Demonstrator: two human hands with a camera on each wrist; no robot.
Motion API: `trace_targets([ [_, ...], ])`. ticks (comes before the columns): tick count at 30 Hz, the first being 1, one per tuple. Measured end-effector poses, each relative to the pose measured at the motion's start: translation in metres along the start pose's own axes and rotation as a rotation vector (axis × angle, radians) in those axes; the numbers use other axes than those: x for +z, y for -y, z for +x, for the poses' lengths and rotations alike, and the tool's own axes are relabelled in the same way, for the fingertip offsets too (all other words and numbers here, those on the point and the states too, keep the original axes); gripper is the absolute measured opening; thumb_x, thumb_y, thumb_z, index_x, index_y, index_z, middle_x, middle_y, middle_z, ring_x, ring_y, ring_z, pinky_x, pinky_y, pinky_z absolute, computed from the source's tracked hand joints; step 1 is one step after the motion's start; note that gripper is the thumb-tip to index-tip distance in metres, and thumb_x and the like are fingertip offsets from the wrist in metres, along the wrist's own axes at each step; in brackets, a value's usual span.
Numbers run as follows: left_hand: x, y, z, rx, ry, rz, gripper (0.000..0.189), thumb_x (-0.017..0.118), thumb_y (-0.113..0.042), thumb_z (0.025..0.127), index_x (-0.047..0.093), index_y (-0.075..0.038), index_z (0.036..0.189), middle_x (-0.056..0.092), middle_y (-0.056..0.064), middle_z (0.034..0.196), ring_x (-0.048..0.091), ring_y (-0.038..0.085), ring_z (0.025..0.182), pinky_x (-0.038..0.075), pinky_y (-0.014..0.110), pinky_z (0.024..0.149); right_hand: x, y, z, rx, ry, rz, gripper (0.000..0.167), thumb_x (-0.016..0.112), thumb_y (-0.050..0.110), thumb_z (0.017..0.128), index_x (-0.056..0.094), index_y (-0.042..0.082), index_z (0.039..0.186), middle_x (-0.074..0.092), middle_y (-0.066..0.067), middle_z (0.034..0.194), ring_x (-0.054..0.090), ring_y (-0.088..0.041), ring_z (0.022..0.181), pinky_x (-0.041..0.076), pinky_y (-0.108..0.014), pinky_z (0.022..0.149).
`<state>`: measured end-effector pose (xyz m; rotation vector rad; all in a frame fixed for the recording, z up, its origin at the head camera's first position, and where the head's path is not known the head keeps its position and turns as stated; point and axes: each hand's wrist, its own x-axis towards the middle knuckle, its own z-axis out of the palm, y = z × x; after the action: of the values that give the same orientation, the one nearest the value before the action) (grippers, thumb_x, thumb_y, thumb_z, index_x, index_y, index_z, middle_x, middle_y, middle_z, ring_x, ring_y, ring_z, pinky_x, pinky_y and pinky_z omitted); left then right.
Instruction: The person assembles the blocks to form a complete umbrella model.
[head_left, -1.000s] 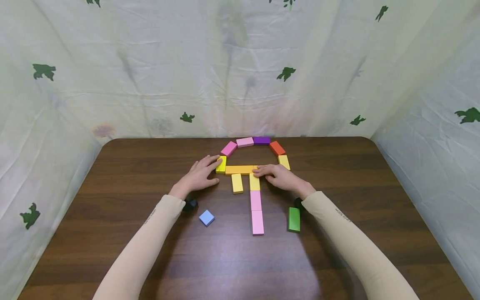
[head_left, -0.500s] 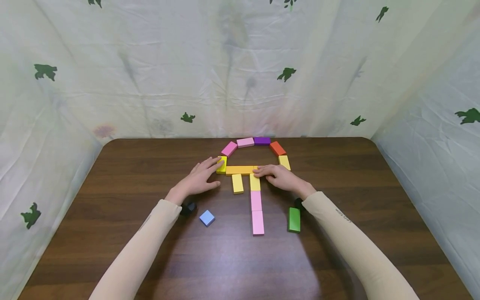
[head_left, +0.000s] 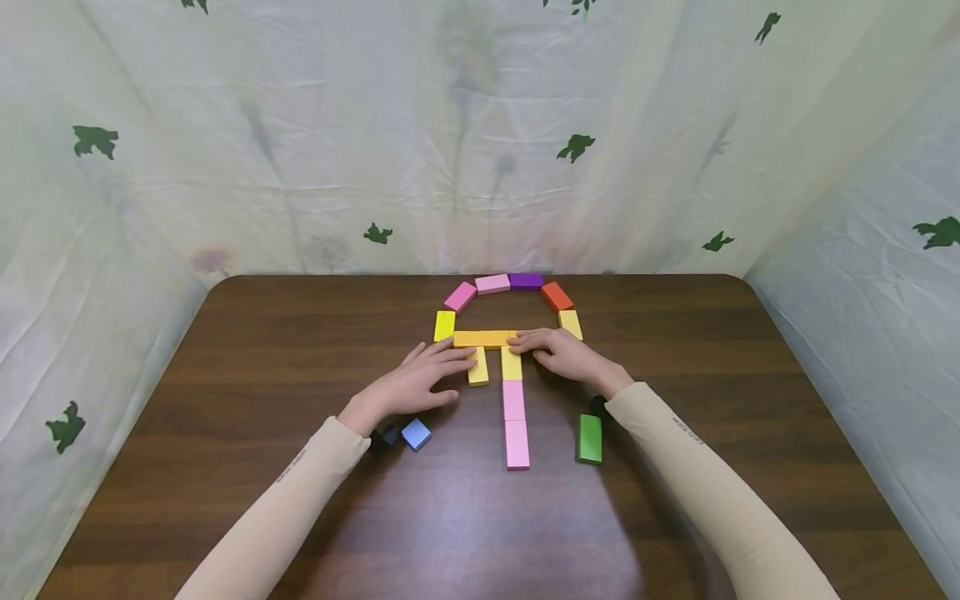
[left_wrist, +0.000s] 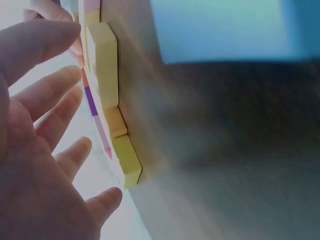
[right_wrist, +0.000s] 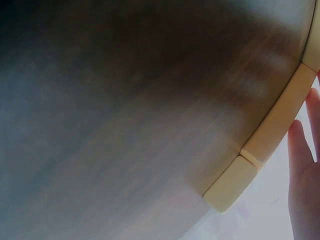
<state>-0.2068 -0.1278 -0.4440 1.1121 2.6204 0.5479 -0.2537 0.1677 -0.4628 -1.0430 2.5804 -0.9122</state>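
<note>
In the head view my left hand (head_left: 411,383) is spread with loose fingers, its fingertips overlapping a pale yellow block (head_left: 479,375) below an orange bar (head_left: 480,339). From the left wrist, the same hand shows spread fingers and a bare palm beside the pale block (left_wrist: 103,70). My right hand (head_left: 566,357) rests its fingertips at the bar's right end, where the top of another yellow block (head_left: 512,365) meets it. Two pink blocks (head_left: 516,442) continue that column downward. A bright yellow block (head_left: 445,323) stands at the bar's left end.
Above the bar curves an arch of magenta (head_left: 461,297), light pink, purple (head_left: 527,282), red (head_left: 557,296) and pale yellow (head_left: 571,322) blocks. A blue block (head_left: 416,435) lies near the left wrist, a green block (head_left: 589,439) near the right. Cloth hangs behind the table (head_left: 465,533).
My left hand has left the bright yellow block and moved right and nearer, to over the pale yellow block. My right hand stays in place.
</note>
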Motion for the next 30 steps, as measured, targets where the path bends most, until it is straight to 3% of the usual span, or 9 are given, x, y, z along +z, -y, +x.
trace_targets([
  [12,0.006,-0.004,0.007,0.024,0.014,0.054,0.052,0.06,-0.02,0.093,0.047,-0.012,0.143,0.04,0.006,0.148,0.022,0.033,0.141,0.014,0.062,0.108,0.0,0.002,0.001,0.004,-0.002,0.008,0.038,0.049,-0.005,0.092,0.064,0.005,0.125,0.058,-0.005,0.131,0.045,-0.022,0.13,0.034,-0.04,0.106],
  [20,0.005,-0.009,0.002,0.071,-0.063,0.072,0.042,0.064,-0.016,0.09,0.059,-0.009,0.131,0.052,0.009,0.135,0.035,0.035,0.129,0.024,0.06,0.103,-0.001,0.002,0.001,0.019,0.005,0.004,0.039,0.049,-0.005,0.091,0.064,0.006,0.125,0.058,-0.004,0.131,0.044,-0.022,0.13,0.035,-0.041,0.106],
  [26,0.006,-0.008,0.007,0.09,-0.062,0.093,0.049,0.066,-0.014,0.089,0.054,-0.01,0.137,0.046,0.007,0.143,0.03,0.035,0.135,0.023,0.061,0.104,-0.002,0.003,0.002,0.033,0.008,0.015,0.039,0.05,-0.005,0.091,0.064,0.006,0.125,0.058,-0.004,0.132,0.044,-0.022,0.13,0.034,-0.041,0.106],
  [30,0.005,-0.005,0.012,0.067,-0.051,0.109,0.049,0.067,-0.012,0.088,0.056,-0.011,0.135,0.049,0.006,0.14,0.033,0.031,0.134,0.024,0.059,0.104,-0.001,0.004,0.001,0.036,0.011,0.018,0.039,0.049,-0.005,0.092,0.064,0.006,0.126,0.058,-0.004,0.132,0.044,-0.022,0.13,0.034,-0.042,0.106],
])
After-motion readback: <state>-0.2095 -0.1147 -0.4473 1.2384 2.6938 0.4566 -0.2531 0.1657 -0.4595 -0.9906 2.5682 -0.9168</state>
